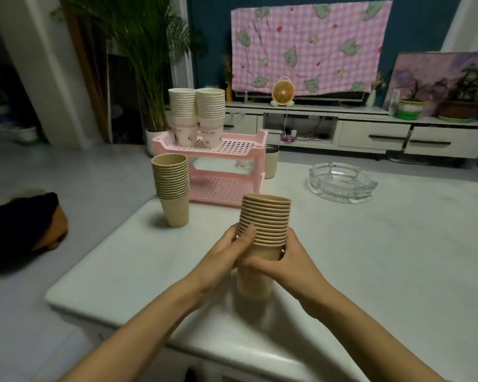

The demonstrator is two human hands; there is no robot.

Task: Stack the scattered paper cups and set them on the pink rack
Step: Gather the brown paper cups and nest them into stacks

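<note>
Head view, one frame.

- Held brown cup stack (pixel 265 221): upright at frame centre, over the near part of the white surface (pixel 370 257).
- Left hand (pixel 229 252): grip is closed on the stack's left side, thumb on the lower rims.
- Right hand (pixel 290 260): grip is closed on the right side, thumb across the front.
- A wider cup body shows below the hands. Cannot tell if it is fully seated in the stack or resting on the surface.
- Second brown stack (pixel 173 188): at 10 o'clock from the held one, standing free near the surface's left edge.
- Pink rack (pixel 240 146): at 12 o'clock. Two white cup stacks (pixel 196 117) fill the left part of its top shelf, and the right part is bare.
- Glass ashtray (pixel 342 183): at 2 o'clock, well apart.

Risks, judged from this frame:

1. Both grips sit low, so the upper rims are unsupported. A quick lift or tilt could make the top sway and shed cups.
2. If the bottom cup is only loosely nested, it may drop off when the stack is lifted.
3. The route to the rack passes beside the free brown stack. A left forearm sweep could push it off the edge.
4. The free space on the top shelf lies just beside the white stacks. Coming in too far toward 11 o'clock could topple them.
5. The lower shelf looks too shallow for a stack this tall, and the rims could jam under the top shelf.
</note>
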